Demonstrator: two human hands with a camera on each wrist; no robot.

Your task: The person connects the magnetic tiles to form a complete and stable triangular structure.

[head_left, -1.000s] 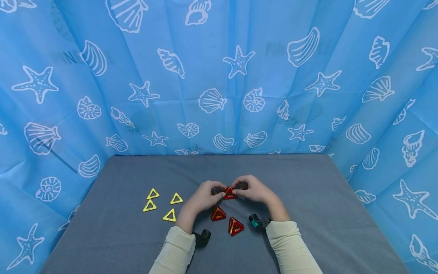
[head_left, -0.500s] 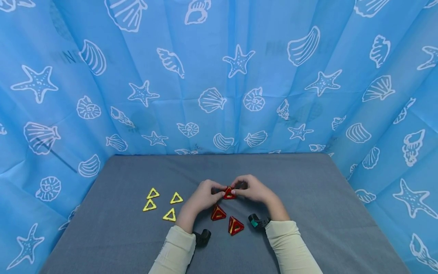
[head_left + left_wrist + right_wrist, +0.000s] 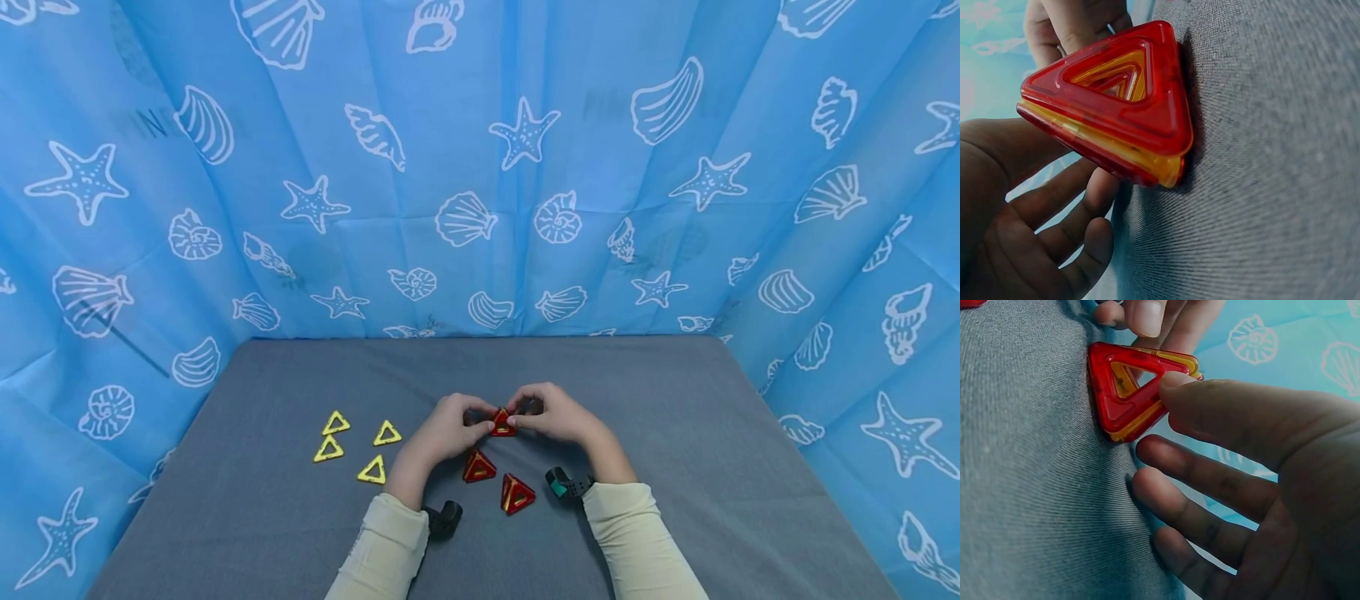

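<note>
In the head view, my left hand (image 3: 448,432) and right hand (image 3: 557,414) meet at a small red-and-yellow pyramid of magnetic triangle tiles (image 3: 503,423), held between thumbs and fingers close over the table. The right wrist view shows the right thumb (image 3: 1179,400) pressing this pyramid's red face (image 3: 1107,412), its other fingers spread below. Left-hand fingers (image 3: 1147,315) are at its far side. A second pyramid (image 3: 478,467) stands in front of the left hand. It fills the left wrist view as a red tile face (image 3: 1169,119), hiding the fingertips behind it.
A third red-and-yellow pyramid (image 3: 517,495) sits nearer the body, between the forearms. Several yellow triangle tiles (image 3: 372,477) lie flat on the grey cloth-covered table (image 3: 660,400) at the left. A blue shell-print curtain (image 3: 465,275) hangs behind the table.
Almost nothing differs: both hands keep their hold on the pyramid, which shifts only very slightly. The loose pyramids and yellow tiles stay put.
</note>
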